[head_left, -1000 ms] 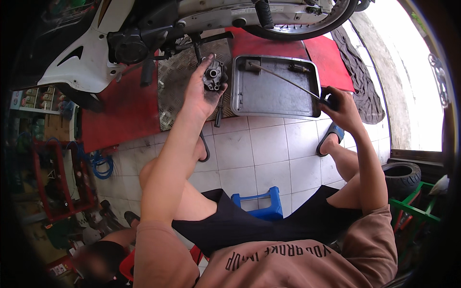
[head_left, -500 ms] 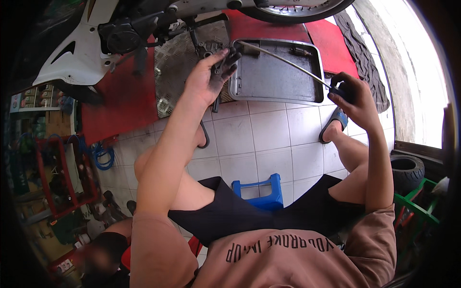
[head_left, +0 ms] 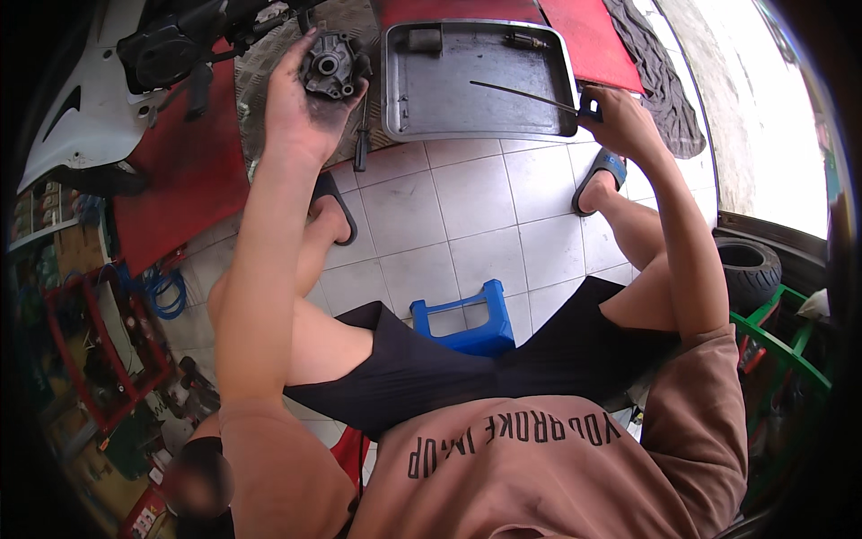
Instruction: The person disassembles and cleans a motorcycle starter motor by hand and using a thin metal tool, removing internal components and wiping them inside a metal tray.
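My left hand (head_left: 310,126), its fingers smeared black, grips a round metal engine part (head_left: 329,66) from the side. The part's face with a central ring and bolt holes is turned up toward me. My right hand (head_left: 624,121) is closed around the handle of a long, thin screwdriver (head_left: 523,97). Its shaft points left across the metal tray (head_left: 476,136), with its tip apart from the engine part. Inside the tray, a short metal cylinder (head_left: 425,39) lies at the far left and a small dark metal part (head_left: 528,40) at the far right.
Another screwdriver (head_left: 361,149) lies by the tray's left side. A motorcycle with a white panel (head_left: 76,99) stands at the far left. A blue stool (head_left: 467,337) is between my legs; a tyre (head_left: 747,269) and green frame (head_left: 790,346) are at right. Behind my left arm is another person (head_left: 197,476).
My left hand has turned the engine part so that its face now shows. The screwdriver's tip has moved away from my left hand. The whole view has shifted somewhat.
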A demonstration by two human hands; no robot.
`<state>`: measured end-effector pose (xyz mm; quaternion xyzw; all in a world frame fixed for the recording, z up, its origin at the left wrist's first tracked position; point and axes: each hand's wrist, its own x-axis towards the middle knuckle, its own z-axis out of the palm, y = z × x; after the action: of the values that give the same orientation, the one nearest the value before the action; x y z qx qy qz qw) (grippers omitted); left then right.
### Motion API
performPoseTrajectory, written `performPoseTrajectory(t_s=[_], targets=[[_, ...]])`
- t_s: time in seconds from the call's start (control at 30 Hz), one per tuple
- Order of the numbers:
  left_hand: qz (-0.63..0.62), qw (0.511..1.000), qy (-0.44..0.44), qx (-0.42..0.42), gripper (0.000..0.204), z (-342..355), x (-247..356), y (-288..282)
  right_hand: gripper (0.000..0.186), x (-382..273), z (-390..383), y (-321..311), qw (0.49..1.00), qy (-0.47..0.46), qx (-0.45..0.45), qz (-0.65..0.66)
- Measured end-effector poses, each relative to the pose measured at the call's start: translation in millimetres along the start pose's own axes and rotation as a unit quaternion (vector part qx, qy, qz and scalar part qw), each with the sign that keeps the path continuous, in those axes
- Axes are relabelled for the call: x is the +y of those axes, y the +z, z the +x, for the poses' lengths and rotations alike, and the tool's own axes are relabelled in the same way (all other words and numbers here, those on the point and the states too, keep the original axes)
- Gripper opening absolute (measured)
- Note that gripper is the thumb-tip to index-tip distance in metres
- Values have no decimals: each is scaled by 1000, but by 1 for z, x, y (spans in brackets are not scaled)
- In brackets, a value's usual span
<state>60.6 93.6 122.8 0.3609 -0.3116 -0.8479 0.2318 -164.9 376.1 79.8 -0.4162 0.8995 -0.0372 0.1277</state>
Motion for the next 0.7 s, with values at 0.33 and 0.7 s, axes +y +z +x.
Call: performPoseTrajectory(t_s=[0.33,0.7], targets=[[-18,999,-27,-25,25,1,5,-1,28,29,69,68,998,43,-7,43],[-24,999,-27,-39,23,2,11,2,23,-4,87,87,996,78,-3,44]])
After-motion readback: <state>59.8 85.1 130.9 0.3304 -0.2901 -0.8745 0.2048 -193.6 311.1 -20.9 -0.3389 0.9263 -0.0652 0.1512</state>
